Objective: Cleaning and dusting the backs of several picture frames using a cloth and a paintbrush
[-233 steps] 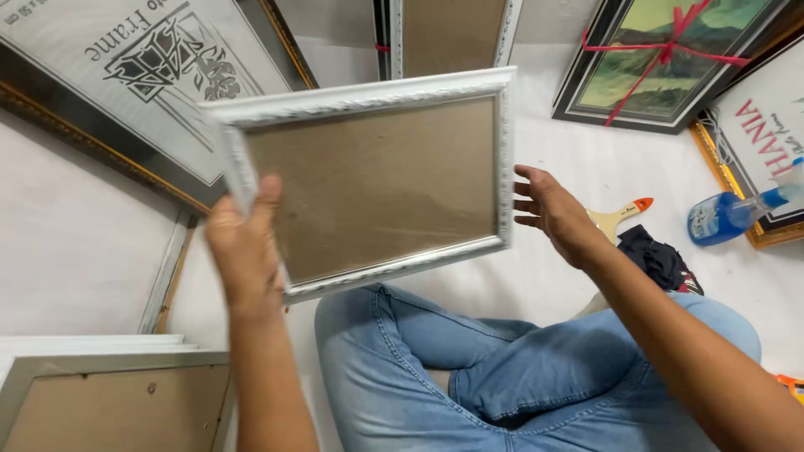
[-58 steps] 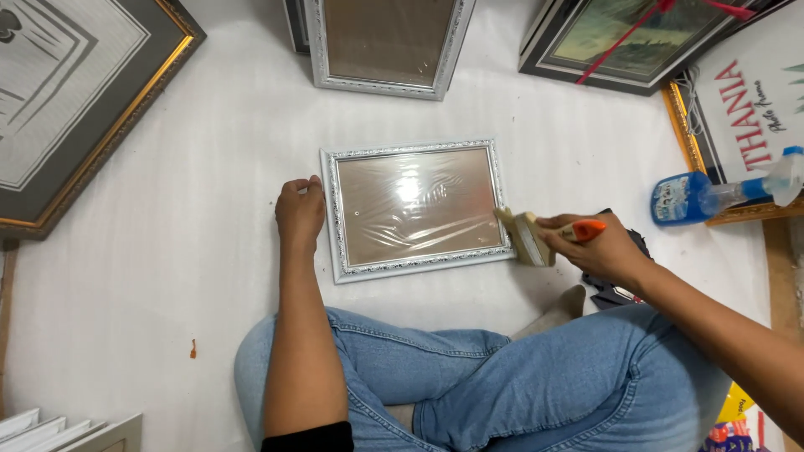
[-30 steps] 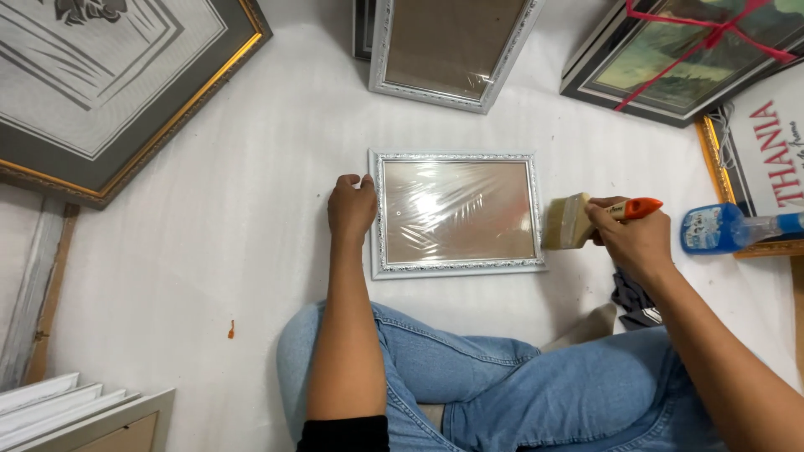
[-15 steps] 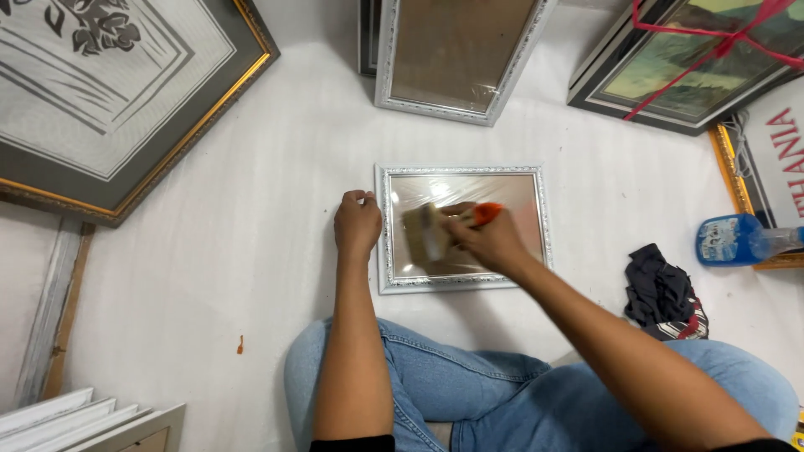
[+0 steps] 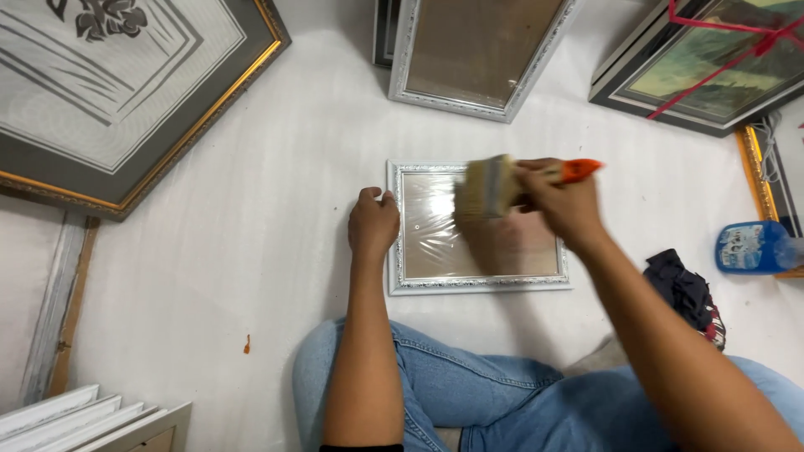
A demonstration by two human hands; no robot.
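Observation:
A small silver-white picture frame (image 5: 435, 285) lies flat on the white floor in front of my crossed legs, its glass reflecting light. My left hand (image 5: 373, 224) rests with curled fingers against the frame's left edge. My right hand (image 5: 563, 201) grips a wide paintbrush (image 5: 490, 186) with an orange handle tip; its pale bristles are over the upper middle of the glass, blurred by motion.
A large gold-edged framed print (image 5: 126, 84) lies at upper left. Another silver frame (image 5: 477, 50) sits at the top, a dark framed painting tied with red ribbon (image 5: 712, 71) at upper right. A blue spray bottle (image 5: 749, 247) and dark cloth (image 5: 687, 293) lie right. Stacked white frames (image 5: 84, 418) sit bottom left.
The right hand carried the brush from beside the frame's right edge onto the glass and is sweeping across it. The left hand stays at the frame's left edge.

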